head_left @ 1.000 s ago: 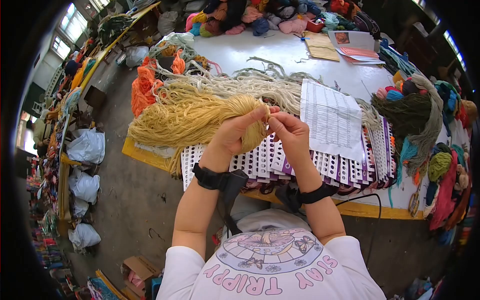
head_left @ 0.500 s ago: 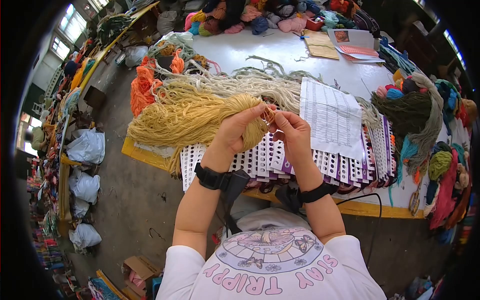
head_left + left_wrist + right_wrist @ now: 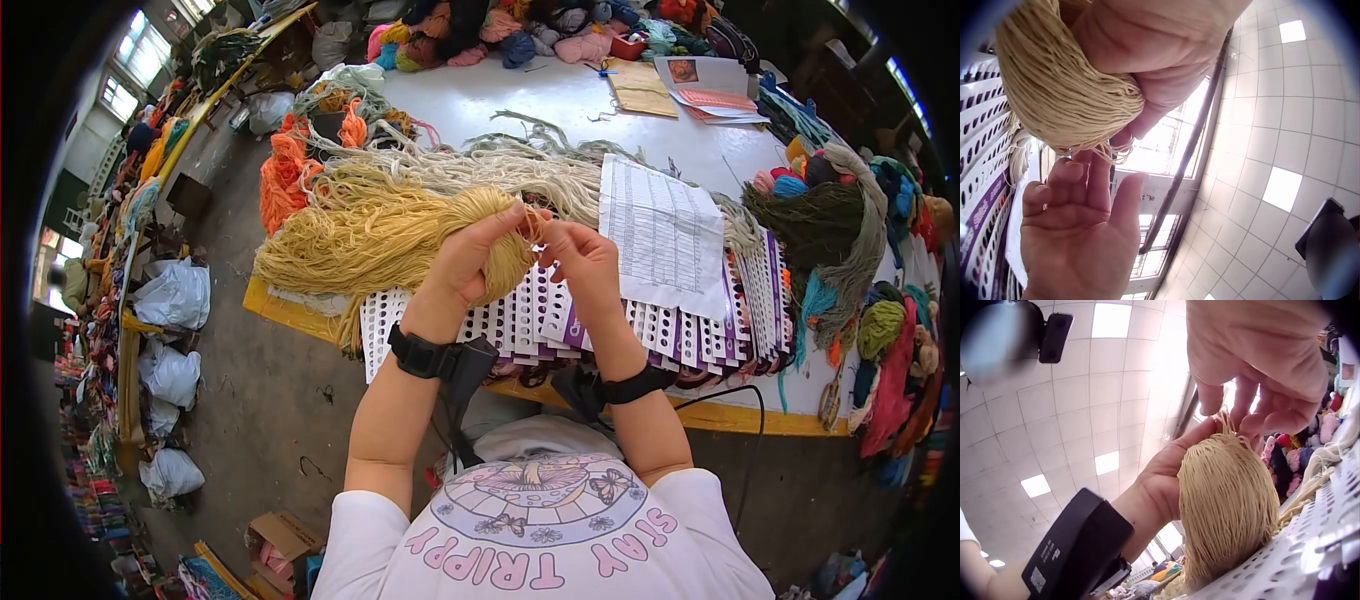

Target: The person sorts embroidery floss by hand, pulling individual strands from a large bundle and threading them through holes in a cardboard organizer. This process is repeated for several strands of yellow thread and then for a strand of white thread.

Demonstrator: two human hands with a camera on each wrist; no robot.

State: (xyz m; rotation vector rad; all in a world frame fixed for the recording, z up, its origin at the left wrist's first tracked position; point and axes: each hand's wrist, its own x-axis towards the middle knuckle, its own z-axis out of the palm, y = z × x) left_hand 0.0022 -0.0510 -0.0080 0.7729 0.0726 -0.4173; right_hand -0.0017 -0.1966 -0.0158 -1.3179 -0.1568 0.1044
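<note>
My left hand (image 3: 468, 262) grips a thick yellow skein of yarn (image 3: 350, 235) near its right end, thumb on top. Thin loops of yarn (image 3: 1113, 150) stick out from the bundled end between the two hands. The right hand (image 3: 583, 262) is raised beside this end, its fingertips at the loops. In the left wrist view, the right thumb (image 3: 1129, 194) stands apart from the fingers, the outer ones partly bent. The right wrist view shows the loops standing up between the right thumb and fingers. The skein's tail lies leftward over the table.
White cards with punched holes (image 3: 505, 325) lie in a row beneath the hands. A printed sheet (image 3: 660, 240) rests on them at right. Off-white yarn (image 3: 500, 172) lies behind the skein, orange yarn (image 3: 285, 180) to its left. Olive and grey yarn (image 3: 820, 240) is heaped at right.
My right fingers have shifted slightly away from the left thumb and spread, with thin loops now showing between the hands. The left hand keeps its hold on the skein.
</note>
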